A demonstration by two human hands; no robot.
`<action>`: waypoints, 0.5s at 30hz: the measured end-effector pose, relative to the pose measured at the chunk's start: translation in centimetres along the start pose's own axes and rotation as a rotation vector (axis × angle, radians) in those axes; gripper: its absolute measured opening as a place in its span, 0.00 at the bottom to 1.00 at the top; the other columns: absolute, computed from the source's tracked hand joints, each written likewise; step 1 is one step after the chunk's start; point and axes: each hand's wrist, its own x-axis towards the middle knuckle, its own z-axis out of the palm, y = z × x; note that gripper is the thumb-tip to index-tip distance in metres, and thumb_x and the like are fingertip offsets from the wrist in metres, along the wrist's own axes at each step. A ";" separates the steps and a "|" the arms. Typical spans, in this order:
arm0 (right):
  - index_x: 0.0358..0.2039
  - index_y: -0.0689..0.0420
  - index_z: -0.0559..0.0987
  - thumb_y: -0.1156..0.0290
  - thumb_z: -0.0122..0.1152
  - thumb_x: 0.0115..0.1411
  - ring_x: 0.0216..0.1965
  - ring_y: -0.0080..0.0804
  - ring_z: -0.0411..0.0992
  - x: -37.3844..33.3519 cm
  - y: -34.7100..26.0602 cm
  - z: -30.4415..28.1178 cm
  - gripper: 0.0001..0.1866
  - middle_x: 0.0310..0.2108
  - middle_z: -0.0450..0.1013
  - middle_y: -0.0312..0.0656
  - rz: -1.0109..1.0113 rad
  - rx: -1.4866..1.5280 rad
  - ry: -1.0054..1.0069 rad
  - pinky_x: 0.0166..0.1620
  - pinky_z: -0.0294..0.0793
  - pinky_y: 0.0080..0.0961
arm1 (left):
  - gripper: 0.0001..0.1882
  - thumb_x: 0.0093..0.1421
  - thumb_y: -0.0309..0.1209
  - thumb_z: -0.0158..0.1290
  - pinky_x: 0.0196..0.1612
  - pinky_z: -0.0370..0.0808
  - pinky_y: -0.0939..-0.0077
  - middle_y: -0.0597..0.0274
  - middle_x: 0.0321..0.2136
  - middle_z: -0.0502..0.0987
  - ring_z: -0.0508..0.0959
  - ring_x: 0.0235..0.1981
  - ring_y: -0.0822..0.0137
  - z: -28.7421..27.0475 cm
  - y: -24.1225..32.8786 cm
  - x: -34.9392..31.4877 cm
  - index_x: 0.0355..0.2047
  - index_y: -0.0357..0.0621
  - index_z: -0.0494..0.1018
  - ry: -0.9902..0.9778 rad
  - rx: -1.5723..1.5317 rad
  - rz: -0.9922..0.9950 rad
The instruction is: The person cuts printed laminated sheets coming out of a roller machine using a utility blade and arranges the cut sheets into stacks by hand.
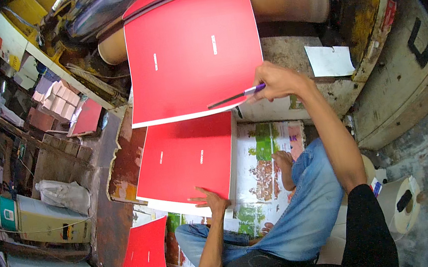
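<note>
A large red printed sheet (pixel 191 77) with white edges hangs down from the rollers of a machine. My right hand (pixel 278 80) is closed around the purple handle of a long, thin, dark-bladed knife (pixel 228 100). The blade lies along the lower right edge of that sheet. Below it rests a stack of similar red sheets (pixel 180 164), its white side showing at the right. My left hand (pixel 212 200) has its fingers spread on the stack's near edge, holding nothing. Another red sheet (pixel 145 259) lies lower left, beside my left forearm.
A tan roller (pixel 291 2) spans the machine at the back. On the right stand a grey metal cabinet (pixel 400 84) and a large roll (pixel 396 202). Pink boxes (pixel 60 101) sit at the left. My bent legs (pixel 307 197) flank the stack's near right side.
</note>
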 end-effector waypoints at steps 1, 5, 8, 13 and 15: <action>0.22 0.66 0.79 0.65 0.72 0.47 0.13 0.28 0.71 -0.2 0.3 -0.1 0.16 0.11 0.69 0.46 -0.013 0.023 -0.064 0.20 0.70 0.27 | 0.77 0.28 0.33 0.72 0.58 0.31 0.24 0.20 0.59 0.16 0.16 0.59 0.23 -0.4 0.8 -0.2 0.63 0.31 0.22 0.003 -0.007 0.010; 0.24 0.65 0.81 0.62 0.72 0.47 0.13 0.27 0.71 -1.9 -0.9 -1.6 0.17 0.12 0.70 0.43 -0.021 0.029 -0.145 0.20 0.70 0.25 | 0.67 0.35 0.50 0.72 0.64 0.50 0.43 0.30 0.63 0.42 0.43 0.66 0.39 -5.3 8.4 -0.8 0.64 0.33 0.42 -0.531 -0.277 0.366; 0.27 0.62 0.82 0.59 0.72 0.47 0.14 0.25 0.71 -1.7 -1.4 -1.9 0.17 0.12 0.71 0.40 -0.009 0.049 -0.230 0.20 0.70 0.23 | 0.50 0.51 0.59 0.57 0.62 0.59 0.46 0.48 0.61 0.58 0.60 0.62 0.53 -11.8 17.7 -2.2 0.62 0.38 0.52 -0.965 -1.424 0.524; 0.31 0.59 0.83 0.59 0.72 0.47 0.15 0.22 0.72 -1.4 -2.7 -1.7 0.17 0.14 0.73 0.39 0.041 0.014 -0.386 0.20 0.70 0.22 | 0.34 0.63 0.51 0.47 0.56 0.70 0.46 0.49 0.53 0.67 0.69 0.54 0.52 -14.2 23.6 -1.3 0.57 0.34 0.60 -0.960 -1.902 0.353; 0.33 0.58 0.84 0.59 0.71 0.48 0.16 0.20 0.72 -1.3 -2.2 -1.1 0.16 0.15 0.74 0.38 0.027 0.039 -0.417 0.19 0.69 0.20 | 0.21 0.66 0.38 0.46 0.47 0.78 0.53 0.53 0.47 0.72 0.75 0.47 0.58 -12.3 23.3 -0.4 0.52 0.33 0.65 -0.805 -1.536 0.203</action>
